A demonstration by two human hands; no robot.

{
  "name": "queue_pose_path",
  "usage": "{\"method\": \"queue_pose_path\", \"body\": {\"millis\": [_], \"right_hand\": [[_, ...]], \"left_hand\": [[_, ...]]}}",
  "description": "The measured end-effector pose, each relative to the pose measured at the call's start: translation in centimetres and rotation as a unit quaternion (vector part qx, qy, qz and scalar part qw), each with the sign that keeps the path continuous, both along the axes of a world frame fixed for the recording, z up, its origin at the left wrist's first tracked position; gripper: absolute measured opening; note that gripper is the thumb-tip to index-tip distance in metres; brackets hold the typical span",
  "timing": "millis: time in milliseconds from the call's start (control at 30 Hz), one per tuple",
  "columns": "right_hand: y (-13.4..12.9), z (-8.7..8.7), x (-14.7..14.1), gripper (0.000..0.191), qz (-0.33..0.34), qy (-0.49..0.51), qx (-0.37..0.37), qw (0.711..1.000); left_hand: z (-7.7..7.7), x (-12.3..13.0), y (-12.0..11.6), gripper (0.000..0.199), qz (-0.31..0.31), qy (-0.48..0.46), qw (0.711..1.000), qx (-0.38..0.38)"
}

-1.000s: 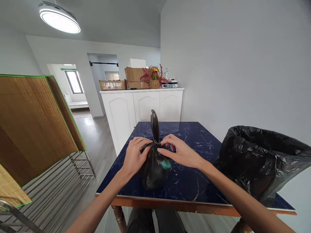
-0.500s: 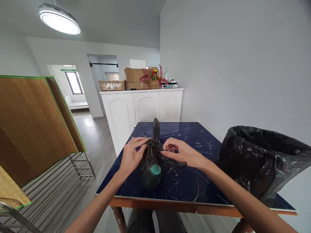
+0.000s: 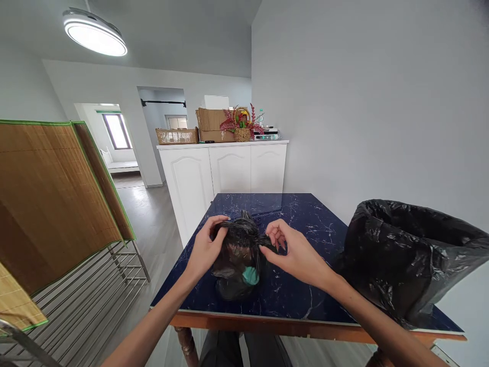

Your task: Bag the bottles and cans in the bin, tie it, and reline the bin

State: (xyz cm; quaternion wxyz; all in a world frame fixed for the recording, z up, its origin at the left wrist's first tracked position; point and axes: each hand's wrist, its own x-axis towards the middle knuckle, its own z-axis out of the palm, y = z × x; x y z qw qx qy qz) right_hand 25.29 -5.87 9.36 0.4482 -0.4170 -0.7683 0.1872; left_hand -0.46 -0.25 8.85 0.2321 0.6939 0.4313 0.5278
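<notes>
A black plastic bag rests on the dark blue marbled table. Something teal shows through its thin side, and its top is bunched and loosely gathered. My left hand grips the bag's upper left edge between thumb and fingers. On the other side, my right hand pinches a twisted end of the bag's plastic. What else lies inside the bag cannot be made out.
A bin lined with a black bag stands at the table's right, near the wall. Behind the table is a white cabinet bearing cardboard boxes and a flower basket. To the left stands a metal rack with a bamboo mat.
The upright tail of plastic has dropped and the knotted neck has loosened and spread wider. My right hand has shifted slightly to the right, and the bag's body looks broader.
</notes>
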Motion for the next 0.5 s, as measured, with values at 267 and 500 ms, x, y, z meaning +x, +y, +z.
{"method": "queue_pose_path", "body": {"millis": [267,500], "right_hand": [[-0.3,0.8,-1.8,0.019,-0.031,-0.097,0.038,0.994],[-0.4,1.2,-1.3,0.009,-0.002,0.056,-0.005,0.998]], "left_hand": [[1.3,1.1,-0.6,0.040,0.014,-0.003,1.000,-0.008],[2.9,-0.9,0.7,0.057,0.002,-0.193,0.977,-0.094]]}}
